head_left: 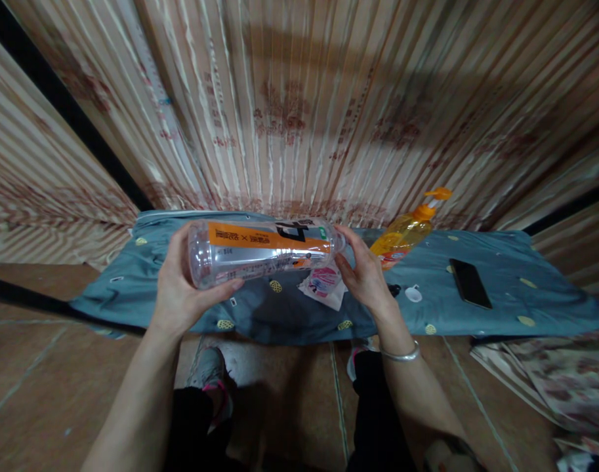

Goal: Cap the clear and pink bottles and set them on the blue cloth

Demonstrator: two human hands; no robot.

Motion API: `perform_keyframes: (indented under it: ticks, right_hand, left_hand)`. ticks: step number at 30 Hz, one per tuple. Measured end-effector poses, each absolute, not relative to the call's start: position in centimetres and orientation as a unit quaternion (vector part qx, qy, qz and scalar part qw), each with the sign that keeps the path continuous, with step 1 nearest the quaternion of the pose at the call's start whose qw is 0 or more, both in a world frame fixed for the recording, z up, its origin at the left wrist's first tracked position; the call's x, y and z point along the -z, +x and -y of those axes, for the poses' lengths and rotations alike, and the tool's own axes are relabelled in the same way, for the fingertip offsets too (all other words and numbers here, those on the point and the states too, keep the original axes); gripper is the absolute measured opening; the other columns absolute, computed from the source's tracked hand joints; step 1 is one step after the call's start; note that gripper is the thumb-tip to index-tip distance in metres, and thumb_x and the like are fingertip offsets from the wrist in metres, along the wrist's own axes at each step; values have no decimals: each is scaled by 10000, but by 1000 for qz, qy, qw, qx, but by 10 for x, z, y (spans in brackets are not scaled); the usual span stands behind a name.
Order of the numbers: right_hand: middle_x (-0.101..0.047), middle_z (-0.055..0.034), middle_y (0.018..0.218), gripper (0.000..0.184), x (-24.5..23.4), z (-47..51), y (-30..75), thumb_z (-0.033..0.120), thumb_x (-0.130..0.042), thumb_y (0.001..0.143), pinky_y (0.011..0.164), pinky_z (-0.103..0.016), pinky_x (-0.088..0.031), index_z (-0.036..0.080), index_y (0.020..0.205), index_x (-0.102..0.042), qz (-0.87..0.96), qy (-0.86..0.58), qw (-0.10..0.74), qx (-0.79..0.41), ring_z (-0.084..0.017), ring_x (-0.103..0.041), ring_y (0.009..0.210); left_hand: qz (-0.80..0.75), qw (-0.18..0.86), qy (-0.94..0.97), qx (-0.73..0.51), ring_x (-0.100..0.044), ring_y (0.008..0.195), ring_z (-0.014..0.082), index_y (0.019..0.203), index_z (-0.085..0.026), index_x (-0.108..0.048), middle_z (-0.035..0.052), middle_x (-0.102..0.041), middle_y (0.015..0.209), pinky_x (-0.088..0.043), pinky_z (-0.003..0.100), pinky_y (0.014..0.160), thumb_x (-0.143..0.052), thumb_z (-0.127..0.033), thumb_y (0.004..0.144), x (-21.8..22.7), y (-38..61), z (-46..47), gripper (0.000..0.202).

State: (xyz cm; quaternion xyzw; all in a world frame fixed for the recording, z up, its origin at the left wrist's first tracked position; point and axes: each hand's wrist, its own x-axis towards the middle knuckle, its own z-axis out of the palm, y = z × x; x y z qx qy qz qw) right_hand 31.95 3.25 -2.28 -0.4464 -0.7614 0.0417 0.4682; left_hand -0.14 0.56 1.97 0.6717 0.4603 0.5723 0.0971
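Observation:
A clear plastic bottle (264,248) with an orange and silver label lies sideways in the air above the cloth-covered surface. My left hand (184,282) is wrapped round its base, thumb along the lower side. At the neck end, my right hand (363,269) grips with thumb and fingers; whether a cap is on is hidden. Behind my right hand stands an orange pump bottle (402,236) of yellow-orange liquid. A small white packet with pink print (323,286) lies beneath the held bottle's neck end.
A teal patterned cloth (279,321) covers the narrow surface. On its right lie a dark phone (470,283) and a small white round item (413,294). A pleated curtain (299,118) hangs behind, with black poles (73,105) at the sides. My shoes (213,373) are on the tiled floor.

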Motion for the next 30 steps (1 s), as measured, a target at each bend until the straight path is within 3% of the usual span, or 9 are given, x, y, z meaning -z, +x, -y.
perform_keyframes:
  ticks: [9,30]
  right_hand:
    - [-659,-98,1458,482,25,-34,321,330,-529,1031,1209,-518,-487,275,1509,-502,759,-454,463,-57,-263,-622,1381]
    - [-673,-103,1437,476,26,-32,319,281,-546,1020,1149,-497,-553,259,1494,-513,752,-455,474,-54,-262,-666,1325]
  left_hand:
    - [-472,103,666,-568,-697,1177,344,1328,-188,-594,122,-712,1271,-612,520,1015,-924,-630,592,-19,-2,-5,920]
    - [-458,84,677,-570,-693,1203,354,1351,-164,-600,143,-702,1313,-604,511,1036,-926,-692,583,-16,-5,-6,988]
